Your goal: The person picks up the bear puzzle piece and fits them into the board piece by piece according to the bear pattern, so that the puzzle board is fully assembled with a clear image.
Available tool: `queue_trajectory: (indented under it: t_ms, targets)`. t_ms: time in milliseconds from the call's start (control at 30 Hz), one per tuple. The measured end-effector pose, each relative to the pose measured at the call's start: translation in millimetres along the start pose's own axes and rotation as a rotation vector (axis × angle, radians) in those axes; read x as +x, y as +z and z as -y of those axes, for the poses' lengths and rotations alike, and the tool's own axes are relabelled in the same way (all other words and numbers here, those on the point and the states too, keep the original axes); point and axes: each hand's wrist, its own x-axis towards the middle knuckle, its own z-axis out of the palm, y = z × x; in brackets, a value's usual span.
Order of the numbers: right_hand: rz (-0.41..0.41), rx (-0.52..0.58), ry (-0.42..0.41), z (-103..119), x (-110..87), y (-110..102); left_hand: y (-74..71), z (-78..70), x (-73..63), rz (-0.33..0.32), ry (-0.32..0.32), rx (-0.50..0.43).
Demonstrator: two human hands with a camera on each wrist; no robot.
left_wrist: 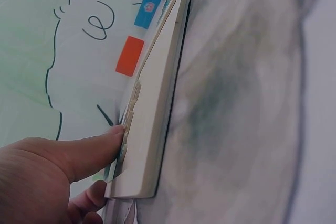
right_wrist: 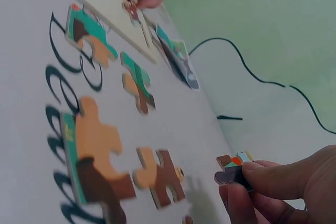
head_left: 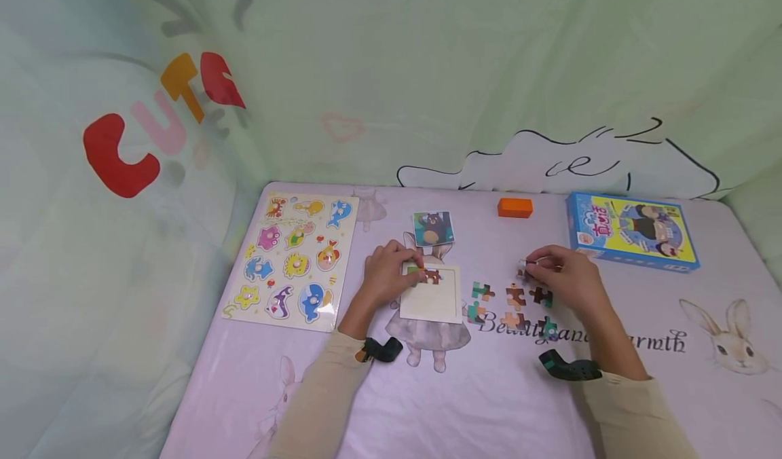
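My left hand [head_left: 389, 273] holds the upper left corner of a square, pale wooden puzzle tray [head_left: 430, 304]. In the left wrist view its thumb [left_wrist: 100, 148] presses on the pieces along the tray's edge, with the other fingers at the outer side. Brown and green jigsaw pieces [head_left: 433, 278] lie along the tray's top edge, partly covered by that hand. Between thumb and fingers, my right hand [head_left: 565, 276] pinches a small jigsaw piece [right_wrist: 231, 176], raised off the table. Several loose jigsaw pieces [head_left: 516, 297] in brown, orange and green lie between the tray and the right hand.
A bear picture card [head_left: 434, 229] lies behind the tray. Further right are an orange block [head_left: 515, 208] and a blue and yellow box [head_left: 635, 231]. A knob puzzle board with sea animals [head_left: 292, 262] lies at the left. Curtains [head_left: 379, 72] hang behind the table.
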Motion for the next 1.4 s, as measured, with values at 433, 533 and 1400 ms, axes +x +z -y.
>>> queue_trajectory:
  t_ms: [433,533,1400]
  targets:
    - [0.069,0.042,-0.113,34,-1.8,25,0.1,0.1,0.5,0.018,-0.012,0.0]
    - [0.078,0.052,-0.135,44,-0.8,32,0.4,0.6,0.6,0.015,-0.006,0.002]
    - [0.176,0.008,-0.116,65,5.5,62,0.1,2.8,0.4,0.006,0.01,0.016]
